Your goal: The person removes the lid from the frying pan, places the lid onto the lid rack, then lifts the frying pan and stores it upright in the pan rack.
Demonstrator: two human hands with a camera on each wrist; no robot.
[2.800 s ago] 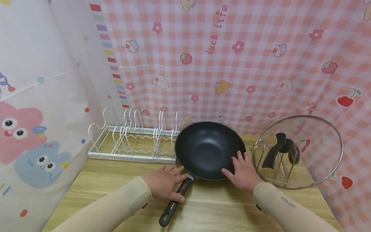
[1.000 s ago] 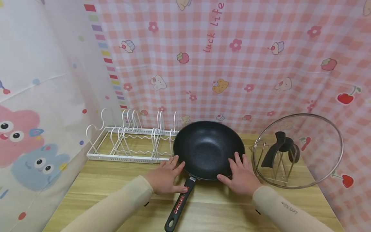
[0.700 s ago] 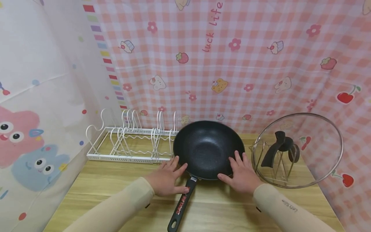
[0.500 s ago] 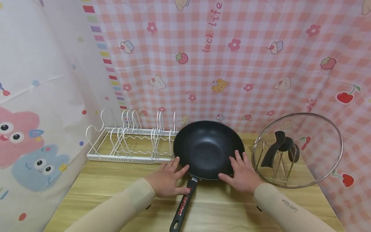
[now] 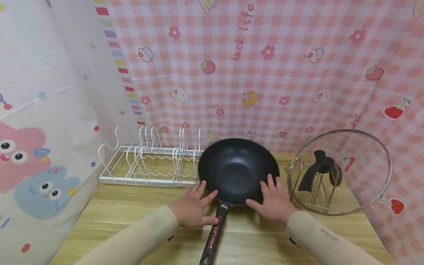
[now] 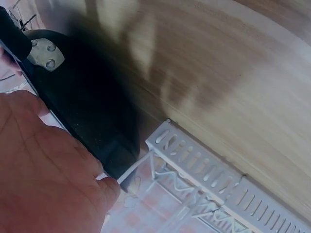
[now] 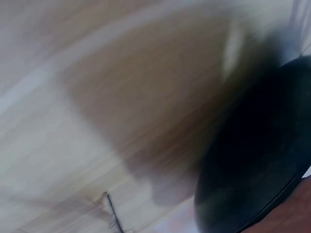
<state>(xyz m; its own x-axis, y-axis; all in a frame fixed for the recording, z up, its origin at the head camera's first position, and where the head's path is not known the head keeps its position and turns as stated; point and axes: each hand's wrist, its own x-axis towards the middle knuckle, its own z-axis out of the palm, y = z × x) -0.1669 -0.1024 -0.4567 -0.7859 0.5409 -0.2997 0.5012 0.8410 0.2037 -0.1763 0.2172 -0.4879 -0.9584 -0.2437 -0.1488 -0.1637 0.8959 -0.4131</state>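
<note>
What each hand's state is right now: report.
Left hand: open, at the pan, partly over its handle.
Right hand: open, at the pan's edge.

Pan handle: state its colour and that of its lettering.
The handle is black, its lettering red; clearest in the head view.

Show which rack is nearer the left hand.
The long white rack, left of the pan; the smaller wire rack, seen through the glass lid, is beyond the right hand.

The left hand and right hand touch a black pan beside a white rack.
</note>
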